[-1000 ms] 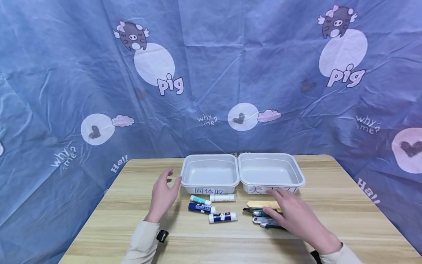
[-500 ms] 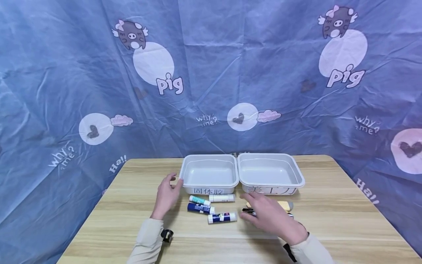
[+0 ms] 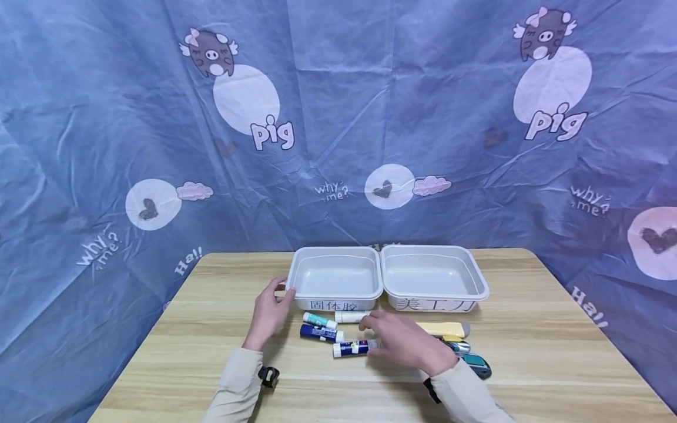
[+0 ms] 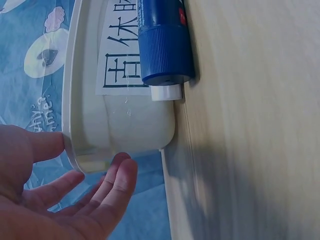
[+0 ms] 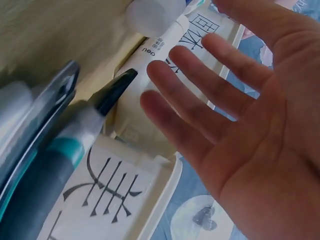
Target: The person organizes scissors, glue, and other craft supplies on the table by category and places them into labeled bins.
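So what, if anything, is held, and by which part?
Nothing clearly: the left hand only touches the left tub's rim; the right hand is empty.

blue pig-print cloth (image 3: 338, 129) bhnd wdn tbl (image 3: 545, 352)

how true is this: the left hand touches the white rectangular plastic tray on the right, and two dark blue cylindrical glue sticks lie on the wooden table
Not the tray on the right: the left hand touches the white plastic tray on the left, as the head view shows. Two dark blue glue sticks do lie on the table.
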A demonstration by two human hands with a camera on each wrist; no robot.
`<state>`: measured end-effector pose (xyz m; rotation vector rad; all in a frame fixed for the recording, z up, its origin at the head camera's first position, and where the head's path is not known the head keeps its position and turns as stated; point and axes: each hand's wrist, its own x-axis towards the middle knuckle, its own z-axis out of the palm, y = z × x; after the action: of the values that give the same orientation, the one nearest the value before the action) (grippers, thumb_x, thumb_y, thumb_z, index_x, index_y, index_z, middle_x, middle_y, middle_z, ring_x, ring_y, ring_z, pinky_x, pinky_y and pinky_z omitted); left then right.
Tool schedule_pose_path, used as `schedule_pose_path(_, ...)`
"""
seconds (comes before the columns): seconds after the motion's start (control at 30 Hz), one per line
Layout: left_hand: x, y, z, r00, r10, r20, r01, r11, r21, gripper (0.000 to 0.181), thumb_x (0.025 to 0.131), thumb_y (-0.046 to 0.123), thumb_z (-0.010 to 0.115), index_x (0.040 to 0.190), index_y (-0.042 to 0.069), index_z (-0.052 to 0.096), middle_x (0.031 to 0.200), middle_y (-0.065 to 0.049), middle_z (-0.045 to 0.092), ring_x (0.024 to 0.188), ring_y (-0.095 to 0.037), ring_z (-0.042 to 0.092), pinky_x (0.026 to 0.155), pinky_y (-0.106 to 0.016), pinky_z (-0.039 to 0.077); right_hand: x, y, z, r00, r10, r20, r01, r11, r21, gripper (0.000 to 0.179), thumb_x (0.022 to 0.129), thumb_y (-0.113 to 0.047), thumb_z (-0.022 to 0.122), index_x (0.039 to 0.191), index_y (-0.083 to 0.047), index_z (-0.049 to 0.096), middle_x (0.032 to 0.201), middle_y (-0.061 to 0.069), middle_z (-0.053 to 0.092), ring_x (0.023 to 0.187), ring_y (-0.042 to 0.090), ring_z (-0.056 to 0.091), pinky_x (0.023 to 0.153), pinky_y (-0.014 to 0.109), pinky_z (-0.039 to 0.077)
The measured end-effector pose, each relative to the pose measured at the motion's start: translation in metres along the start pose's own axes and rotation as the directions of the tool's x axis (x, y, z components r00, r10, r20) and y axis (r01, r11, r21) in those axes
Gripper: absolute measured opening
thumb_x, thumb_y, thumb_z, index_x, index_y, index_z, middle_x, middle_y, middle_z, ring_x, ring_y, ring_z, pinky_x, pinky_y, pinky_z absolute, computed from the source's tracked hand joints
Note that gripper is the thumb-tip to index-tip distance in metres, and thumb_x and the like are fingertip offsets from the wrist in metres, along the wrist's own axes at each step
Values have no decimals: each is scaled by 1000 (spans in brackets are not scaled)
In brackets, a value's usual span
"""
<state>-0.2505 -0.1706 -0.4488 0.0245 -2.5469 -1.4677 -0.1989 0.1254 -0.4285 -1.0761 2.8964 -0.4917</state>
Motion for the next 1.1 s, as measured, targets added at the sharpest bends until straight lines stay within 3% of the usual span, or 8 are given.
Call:
schedule_pose_path(0.17,1,-1,1,1000,-5,15,5,1000,-10,46,102,16,62,145,1,53,125,-27,66,102,-36,72,80,-39,60,6,-1,5,998,-60,19,60,998,0,36,78,-18,87,110,-14,72,108,-2,70,93,12,65,82,31,57)
schedule_pose_path(0.47,2,-3,3,1000,-9,21,9,1000,-17,46,103,15,60,146,0,52,125,-28,65,99,-33,73,74,-31,59,7,0,13,997,-60,41,60,998,14,35,76,-4,84,106,-15,72,103,-3,69,92,10,65,84,31,57)
schedule_pose_path(1.1,3,-4,1,999,-27,41,28,999,-19,49,104,18,60,149,2,50,130,-29,63,100,-32,72,78,-36,60,11,3,16,997,-79,22,79,997,7,27,81,7,73,100,-14,72,99,-4,73,84,6,64,76,28,57)
